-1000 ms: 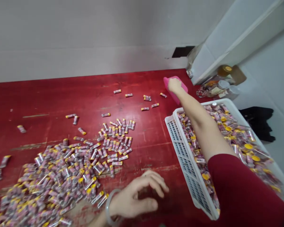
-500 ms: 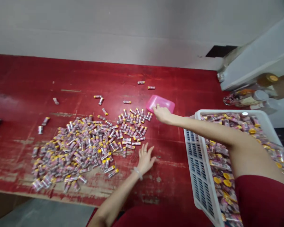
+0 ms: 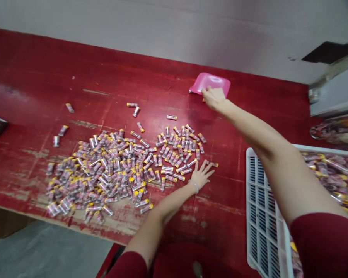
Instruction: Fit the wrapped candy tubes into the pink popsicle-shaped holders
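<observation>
My right hand [image 3: 214, 98] grips a pink plastic scoop [image 3: 211, 82] near the table's far edge, and a small tube shows at the scoop's left end. Fingers spread, my left hand [image 3: 201, 177] lies low over the red table [image 3: 220, 231] at the right side of a pile of small clear tubes with yellow caps [image 3: 104, 173]. One tube [image 3: 213, 164] lies at its fingertips. A looser group of tubes [image 3: 179, 144] sits just beyond my left hand.
A white slatted crate [image 3: 262, 216] full of similar tubes stands at the right, partly under my right arm. Stray tubes [image 3: 171, 117] dot the table. Packed jars [image 3: 333, 129] are at the far right, and a pale wall [image 3: 150, 34] rises behind.
My right hand has moved the scoop away, toward the wall, where two stray tubes lay. My left hand has moved right and forward, its fingers wider apart. The view has shifted.
</observation>
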`<state>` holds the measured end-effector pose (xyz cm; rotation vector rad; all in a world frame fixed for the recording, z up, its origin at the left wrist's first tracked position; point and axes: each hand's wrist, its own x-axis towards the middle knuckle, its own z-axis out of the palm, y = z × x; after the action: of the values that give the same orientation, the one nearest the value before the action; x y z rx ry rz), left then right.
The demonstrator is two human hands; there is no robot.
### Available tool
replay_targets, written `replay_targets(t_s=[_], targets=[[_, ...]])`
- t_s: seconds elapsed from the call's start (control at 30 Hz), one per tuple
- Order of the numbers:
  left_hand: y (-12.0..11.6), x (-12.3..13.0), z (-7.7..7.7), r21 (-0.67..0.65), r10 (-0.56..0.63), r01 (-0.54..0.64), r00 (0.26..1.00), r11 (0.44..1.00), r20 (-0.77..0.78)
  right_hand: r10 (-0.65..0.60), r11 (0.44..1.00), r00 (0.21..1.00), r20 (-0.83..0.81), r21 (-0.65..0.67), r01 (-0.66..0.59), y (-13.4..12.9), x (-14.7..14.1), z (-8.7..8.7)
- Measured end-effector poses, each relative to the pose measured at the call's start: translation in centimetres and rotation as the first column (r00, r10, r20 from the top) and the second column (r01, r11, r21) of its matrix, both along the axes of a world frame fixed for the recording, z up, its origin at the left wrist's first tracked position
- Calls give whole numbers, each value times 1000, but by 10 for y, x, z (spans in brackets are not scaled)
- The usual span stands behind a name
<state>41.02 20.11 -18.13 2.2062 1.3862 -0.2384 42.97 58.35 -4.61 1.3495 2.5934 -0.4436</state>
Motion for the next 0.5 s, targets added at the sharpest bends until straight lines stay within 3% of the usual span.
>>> replay_targets(t_s=[0.1, 0.17, 0.23, 0.33, 0.4, 0.43, 0.5], targets=[[5, -13, 3, 21, -4, 5, 1000, 1000, -26, 82, 996, 997, 11, -38, -81, -59, 0, 16], [5, -14, 7, 22, 5, -4, 999, 1000, -39, 120, 990, 993, -20, -76, -121, -92, 3, 39], [3, -13, 16, 17, 27, -26, 999, 1000, -46, 44, 994, 998, -48, -98, -49, -104, 15, 65], [-1, -14, 36, 17, 103, -102, 993, 995, -65, -223, 971, 971, -82, -106, 214, -77, 65, 89], [-7, -20, 50, 35, 204, -202, 975, 979, -86, -383, 915, 912, -144, -192, 354, -45, 119, 85], [-12, -25, 57, 48, 275, -272, 956, 961, -104, -476, 862, 865, -163, -280, 422, -30, 147, 76], [-24, -36, 67, 81, 443, -436, 881, 896, -164, -695, 681, 708, -125, -430, 593, -11, 200, 47]])
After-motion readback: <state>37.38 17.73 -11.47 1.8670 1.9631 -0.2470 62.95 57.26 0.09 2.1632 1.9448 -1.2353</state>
